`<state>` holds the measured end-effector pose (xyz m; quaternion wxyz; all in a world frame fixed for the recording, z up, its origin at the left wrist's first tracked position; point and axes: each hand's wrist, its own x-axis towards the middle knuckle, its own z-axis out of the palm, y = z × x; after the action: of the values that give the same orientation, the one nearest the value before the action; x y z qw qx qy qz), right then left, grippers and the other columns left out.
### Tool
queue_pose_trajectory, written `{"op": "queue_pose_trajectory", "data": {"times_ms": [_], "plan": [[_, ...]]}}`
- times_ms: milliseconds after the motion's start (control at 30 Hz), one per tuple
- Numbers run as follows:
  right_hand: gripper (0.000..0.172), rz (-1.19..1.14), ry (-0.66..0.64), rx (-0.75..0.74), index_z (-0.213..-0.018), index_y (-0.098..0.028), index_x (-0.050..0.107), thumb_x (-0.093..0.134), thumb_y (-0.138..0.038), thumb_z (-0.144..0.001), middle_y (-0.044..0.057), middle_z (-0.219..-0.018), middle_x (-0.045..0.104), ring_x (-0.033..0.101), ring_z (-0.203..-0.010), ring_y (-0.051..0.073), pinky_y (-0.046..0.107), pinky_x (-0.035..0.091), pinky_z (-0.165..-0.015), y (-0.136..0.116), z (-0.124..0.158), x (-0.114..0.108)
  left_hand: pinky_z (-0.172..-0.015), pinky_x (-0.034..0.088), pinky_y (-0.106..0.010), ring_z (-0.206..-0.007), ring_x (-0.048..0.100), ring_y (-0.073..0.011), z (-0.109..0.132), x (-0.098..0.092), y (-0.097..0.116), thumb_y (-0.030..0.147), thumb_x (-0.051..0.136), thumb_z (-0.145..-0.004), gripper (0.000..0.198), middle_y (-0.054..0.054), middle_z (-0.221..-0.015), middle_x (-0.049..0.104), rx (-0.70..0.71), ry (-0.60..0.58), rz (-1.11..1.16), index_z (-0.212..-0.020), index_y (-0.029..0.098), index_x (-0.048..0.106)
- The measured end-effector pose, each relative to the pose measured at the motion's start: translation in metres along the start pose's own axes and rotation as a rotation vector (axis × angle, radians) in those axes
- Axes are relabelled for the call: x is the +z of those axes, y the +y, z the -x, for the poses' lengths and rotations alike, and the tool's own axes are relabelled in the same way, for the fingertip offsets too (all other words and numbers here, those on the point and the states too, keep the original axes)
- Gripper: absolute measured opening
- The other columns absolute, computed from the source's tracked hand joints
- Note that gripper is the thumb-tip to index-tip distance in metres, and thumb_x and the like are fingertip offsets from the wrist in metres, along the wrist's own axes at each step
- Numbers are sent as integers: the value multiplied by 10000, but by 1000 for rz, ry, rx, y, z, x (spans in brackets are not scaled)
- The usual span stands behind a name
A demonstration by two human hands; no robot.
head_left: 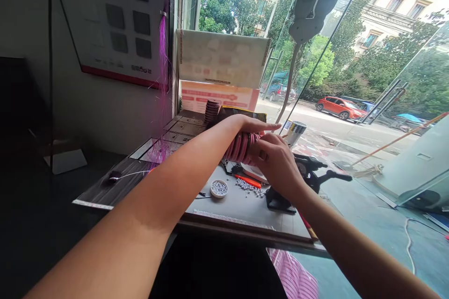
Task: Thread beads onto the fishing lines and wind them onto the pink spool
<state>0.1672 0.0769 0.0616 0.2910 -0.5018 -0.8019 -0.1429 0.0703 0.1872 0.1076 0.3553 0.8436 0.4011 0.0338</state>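
Note:
A row of pink ring-shaped coils (238,147), with a dark band among them, lies sideways above the table between my hands. My left hand (257,124) reaches over its top with at least one finger stretched out to the right; the other fingers are mostly hidden. At the right end, my right hand (278,161) curls its fingers around the coils. Below my hands sit a small white bowl of grey beads (219,189), loose grey beads (249,188) and an orange-handled tool (248,181). My left forearm hides part of the table.
A black device with a crank-like arm (312,173) stands right of my right hand. Behind are a stack of dark discs (212,112) and a tilted can (295,131). Purple strands (163,56) hang at left. The table's front edge (245,226) is close to my lap.

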Motion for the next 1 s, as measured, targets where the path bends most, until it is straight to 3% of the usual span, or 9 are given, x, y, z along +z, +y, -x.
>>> {"op": "queue_pose_trajectory", "data": {"times_ms": [100, 200, 267, 367, 467, 600, 733, 867, 1000], "plan": [[119, -25, -71, -45, -746, -187, 589, 481, -216, -788, 42, -777, 570, 496, -760, 169, 291, 387, -716, -10, 23, 16, -938, 358, -388, -1138, 428, -292, -6, -1, -4, 752, 283, -641, 739, -78, -1244, 497, 24, -80, 81, -1043, 198, 564], [147, 66, -422, 32, -864, -179, 602, 471, -183, -797, 37, -789, 611, 547, -728, 149, 248, 401, -648, -7, 38, 48, -884, 407, -383, -1075, 488, -290, -13, -2, -8, 768, 313, -611, 757, -84, -1141, 575, 28, -186, 153, -1056, 206, 558], [165, 225, -564, 55, -896, -172, 603, 470, -181, -797, 52, -842, 613, 555, -784, 168, 258, 403, -653, 2, 39, 72, -875, 414, -385, -1056, 503, -289, -16, -2, -9, 776, 318, -600, 776, -88, -1123, 585, 34, -184, 158, -1068, 204, 552], [174, 320, -642, -31, -792, -147, 621, 447, -136, -799, 80, -835, 605, 538, -817, 184, 272, 398, -681, 14, 32, 100, -895, 397, -402, -1070, 491, -295, -15, -2, -8, 789, 303, -592, 816, -101, -1156, 562, 17, -164, 148, -1094, 190, 535], [198, 340, -698, -99, -711, -113, 622, 448, -23, -739, 113, -770, 602, 533, -776, 198, 289, 395, -654, 14, 30, 114, -938, 355, -406, -1105, 459, -296, -13, -3, -6, 784, 298, -600, 803, -96, -1177, 547, 42, -123, 95, -1074, 187, 550], [232, 344, -711, -142, -801, -87, 618, 433, 17, -707, 143, -827, 605, 544, -790, 223, 303, 385, -603, 7, 29, 116, -936, 356, -396, -1090, 474, -287, -12, -2, -7, 780, 293, -606, 773, -77, -1136, 578, 53, -117, 71, -1038, 204, 574], [223, 311, -735, -126, -737, -100, 624, 442, 21, -691, 114, -737, 631, 578, -683, 193, 274, 365, -544, 7, 18, 112, -889, 393, -380, -1060, 499, -272, -15, -1, -8, 763, 296, -623, 762, -80, -1145, 572, 47, -103, 72, -1071, 202, 553], [143, 241, -680, -59, -711, -136, 626, 486, -105, -713, 68, -658, 642, 587, -628, 168, 247, 362, -538, 7, 13, 99, -902, 366, -370, -1049, 494, -262, -11, -1, -2, 726, 285, -668, 750, -119, -1180, 540, 188, 61, -214, -1029, 138, 580], [168, 102, -568, 50, -735, -176, 632, 476, -135, -686, 25, -655, 646, 580, -628, 143, 223, 376, -548, -6, 34, 70, -871, 378, -359, -992, 530, -266, 5, 4, 6, 684, 246, -712, 722, -128, -1140, 568, 235, 47, -414, -1026, 133, 591]]}}
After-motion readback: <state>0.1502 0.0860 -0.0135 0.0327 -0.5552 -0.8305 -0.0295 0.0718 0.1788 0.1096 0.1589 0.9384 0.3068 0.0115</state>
